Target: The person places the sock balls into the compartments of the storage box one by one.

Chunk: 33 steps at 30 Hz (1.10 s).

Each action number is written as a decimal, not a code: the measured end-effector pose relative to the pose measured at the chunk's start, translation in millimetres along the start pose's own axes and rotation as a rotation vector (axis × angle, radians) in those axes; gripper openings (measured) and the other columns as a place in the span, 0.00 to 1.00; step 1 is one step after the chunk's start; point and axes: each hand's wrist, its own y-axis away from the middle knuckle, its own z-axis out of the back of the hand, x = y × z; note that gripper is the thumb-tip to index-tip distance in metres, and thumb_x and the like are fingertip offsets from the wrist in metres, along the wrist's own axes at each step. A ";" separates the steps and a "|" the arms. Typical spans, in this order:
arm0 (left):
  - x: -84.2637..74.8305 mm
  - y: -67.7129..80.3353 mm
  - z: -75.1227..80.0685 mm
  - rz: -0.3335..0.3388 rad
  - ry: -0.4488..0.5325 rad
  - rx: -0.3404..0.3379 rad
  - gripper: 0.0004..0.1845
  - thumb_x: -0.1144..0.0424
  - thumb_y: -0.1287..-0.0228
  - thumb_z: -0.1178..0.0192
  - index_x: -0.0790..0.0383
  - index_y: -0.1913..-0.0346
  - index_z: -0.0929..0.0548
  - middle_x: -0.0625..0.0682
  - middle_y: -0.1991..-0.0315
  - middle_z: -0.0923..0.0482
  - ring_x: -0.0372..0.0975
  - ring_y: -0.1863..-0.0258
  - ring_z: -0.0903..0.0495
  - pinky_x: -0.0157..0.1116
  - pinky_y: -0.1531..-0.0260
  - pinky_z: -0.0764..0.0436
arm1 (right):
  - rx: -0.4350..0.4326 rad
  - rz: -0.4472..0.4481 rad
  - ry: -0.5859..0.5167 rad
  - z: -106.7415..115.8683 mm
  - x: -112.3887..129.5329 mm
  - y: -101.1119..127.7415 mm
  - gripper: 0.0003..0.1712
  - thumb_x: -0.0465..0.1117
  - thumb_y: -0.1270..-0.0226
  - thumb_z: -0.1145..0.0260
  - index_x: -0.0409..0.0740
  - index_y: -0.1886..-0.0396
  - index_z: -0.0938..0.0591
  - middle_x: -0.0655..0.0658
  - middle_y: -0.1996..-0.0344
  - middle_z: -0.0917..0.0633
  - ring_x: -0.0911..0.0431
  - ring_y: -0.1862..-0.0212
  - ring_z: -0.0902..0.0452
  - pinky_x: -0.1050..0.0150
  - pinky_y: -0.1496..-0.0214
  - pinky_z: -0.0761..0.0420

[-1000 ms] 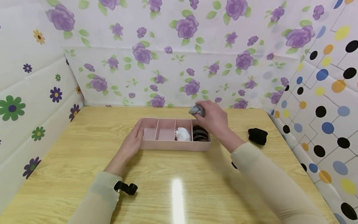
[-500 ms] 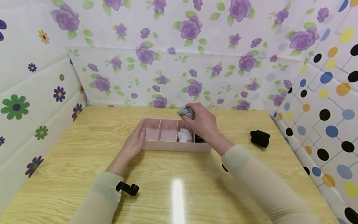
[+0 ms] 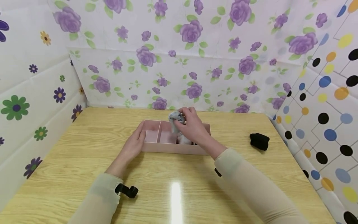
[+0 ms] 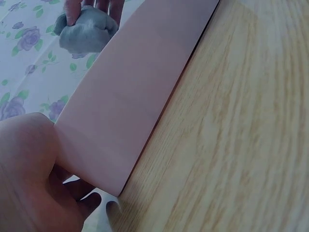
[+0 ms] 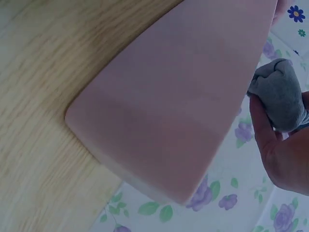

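W/ our R hand [image 3: 193, 126], fingers pinching, we held the gray cloth bundle [image 3: 174, 117] above the mid. of the pink box [image 3: 167, 147]. Our L hand [image 3: 134, 142] gripped the box's L end on the table [image 3: 152, 183]. White bundle [image 3: 183, 140] sat in box; black bundle [image 3: 259, 141] lay to R.

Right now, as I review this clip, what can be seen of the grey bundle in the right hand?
The grey bundle looks like soft fabric, folded over itself, with creases and a rounded body. The right hand holds it between thumb and fingers. It is raised, appearing over the pink box near the compartments' middle divider, not resting inside.
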 end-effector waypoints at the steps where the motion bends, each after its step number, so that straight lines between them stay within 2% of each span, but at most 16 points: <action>1: 0.1 0.3 0.0 0.001 0.000 -0.003 0.34 0.52 0.07 0.68 0.58 0.08 0.57 0.62 0.10 0.56 0.58 0.12 0.54 0.56 0.13 0.53 | 0.016 0.003 -0.020 -2.2 0.5 -0.2 0.19 0.47 0.15 0.33 0.46 0.33 0.21 0.41 0.38 0.27 0.50 0.45 0.19 0.55 0.50 0.10; 6: 0.1 1.4 1.3 -0.004 0.001 -0.008 0.34 0.52 0.06 0.69 0.57 0.08 0.57 0.61 0.10 0.56 0.58 0.12 0.54 0.57 0.13 0.53 | 0.087 0.029 -0.040 -13.6 1.1 -2.4 0.13 0.46 0.15 0.33 0.46 0.41 0.20 0.44 0.45 0.22 0.51 0.50 0.20 0.57 0.53 0.14; 10: 0.4 0.3 2.1 -0.010 -0.001 -0.012 0.34 0.52 0.06 0.69 0.57 0.08 0.57 0.61 0.10 0.55 0.58 0.12 0.53 0.56 0.13 0.53 | 0.100 0.050 0.064 -20.9 0.6 -3.8 0.10 0.49 0.15 0.32 0.49 0.45 0.17 0.49 0.53 0.17 0.52 0.58 0.21 0.57 0.59 0.18; 14: 1.3 -0.6 1.8 -0.014 0.005 -0.009 0.34 0.52 0.06 0.69 0.58 0.08 0.57 0.62 0.10 0.55 0.58 0.12 0.53 0.56 0.13 0.53 | 0.099 0.069 0.211 -28.6 -2.5 -4.0 0.14 0.50 0.16 0.31 0.50 0.40 0.18 0.51 0.58 0.14 0.52 0.56 0.21 0.56 0.59 0.17; 17: 2.1 0.4 1.5 -0.008 0.003 -0.004 0.34 0.52 0.06 0.68 0.58 0.08 0.57 0.62 0.10 0.55 0.58 0.12 0.53 0.56 0.13 0.52 | 0.110 0.090 0.316 -34.3 -5.6 -3.1 0.17 0.50 0.15 0.32 0.51 0.36 0.22 0.51 0.55 0.11 0.50 0.46 0.21 0.53 0.50 0.16; 19: 2.2 1.5 2.1 -0.004 0.002 -0.002 0.34 0.52 0.06 0.69 0.58 0.08 0.57 0.61 0.10 0.55 0.57 0.12 0.53 0.56 0.13 0.52 | 0.109 0.129 0.401 -36.4 -7.4 -3.2 0.16 0.50 0.15 0.32 0.51 0.37 0.22 0.49 0.52 0.11 0.47 0.40 0.22 0.51 0.41 0.18; 22: 1.6 1.2 3.8 -0.009 -0.004 -0.007 0.34 0.52 0.06 0.69 0.58 0.08 0.57 0.61 0.10 0.56 0.58 0.12 0.54 0.57 0.13 0.52 | 0.082 0.204 0.516 -36.1 -8.6 -4.4 0.13 0.49 0.15 0.32 0.49 0.42 0.17 0.47 0.45 0.12 0.44 0.32 0.23 0.49 0.25 0.25; 24: 1.2 0.8 4.5 -0.012 -0.005 -0.012 0.34 0.52 0.06 0.68 0.59 0.08 0.57 0.61 0.10 0.56 0.58 0.12 0.54 0.57 0.13 0.52 | 0.066 0.236 0.572 -34.3 -9.7 -4.9 0.12 0.49 0.14 0.32 0.48 0.44 0.14 0.45 0.41 0.13 0.44 0.29 0.25 0.50 0.19 0.31; 27: 1.7 -0.6 3.7 -0.014 0.006 -0.010 0.34 0.52 0.07 0.68 0.59 0.08 0.57 0.61 0.10 0.56 0.58 0.12 0.54 0.57 0.13 0.53 | 0.058 0.246 0.585 -28.8 -10.8 -3.1 0.14 0.50 0.14 0.32 0.47 0.42 0.11 0.44 0.34 0.15 0.45 0.27 0.26 0.49 0.17 0.33; 33: 1.6 -1.1 0.0 -0.011 0.011 -0.003 0.34 0.52 0.07 0.68 0.59 0.08 0.57 0.60 0.10 0.55 0.57 0.12 0.54 0.56 0.13 0.53 | 0.034 0.258 0.576 -7.8 -21.8 5.0 0.24 0.50 0.16 0.30 0.45 0.29 0.15 0.44 0.31 0.16 0.44 0.26 0.26 0.48 0.15 0.37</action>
